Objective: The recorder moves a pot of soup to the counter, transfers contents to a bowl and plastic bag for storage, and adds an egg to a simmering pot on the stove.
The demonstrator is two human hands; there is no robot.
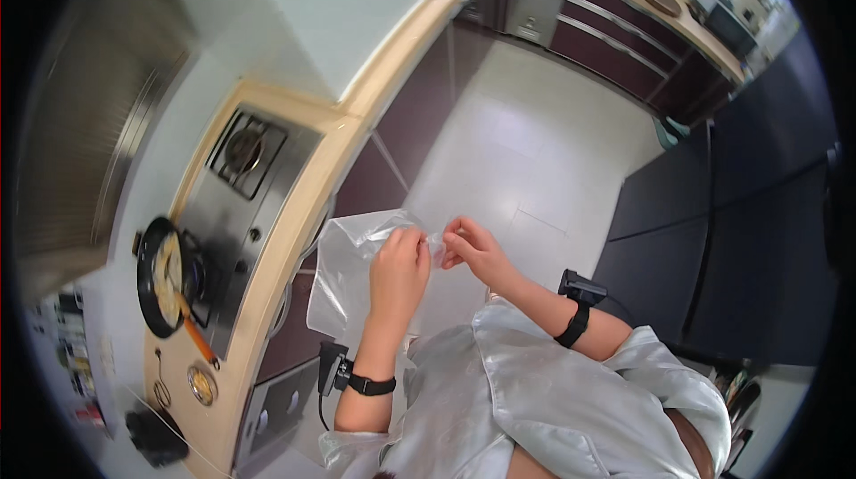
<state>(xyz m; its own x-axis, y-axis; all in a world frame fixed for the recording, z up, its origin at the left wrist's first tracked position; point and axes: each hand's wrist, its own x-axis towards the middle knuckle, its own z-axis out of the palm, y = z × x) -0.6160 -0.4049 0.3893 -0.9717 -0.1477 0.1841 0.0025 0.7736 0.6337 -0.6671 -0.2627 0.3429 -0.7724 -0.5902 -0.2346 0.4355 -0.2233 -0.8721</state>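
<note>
A clear plastic bag [341, 278] hangs in front of me, spread out to the left above the floor. My left hand [400, 268] grips its gathered upper edge with bent fingers. Beside it, my right hand [478, 250] pinches the thin plastic at the bag's right end, thumb against curled fingers. A small gap separates the two hands. Where exactly the right fingertips meet the film is hard to make out. Both forearms carry a black strap with a small device [582, 288].
On the left, a black frying pan [150, 278] with pale food and an orange-handled utensil [198, 340] sits on the gas stove [267, 164]. A small bowl of yellow pieces [202, 385] stands on the counter [227, 405]. Dark cabinet doors [669, 225] rise at right.
</note>
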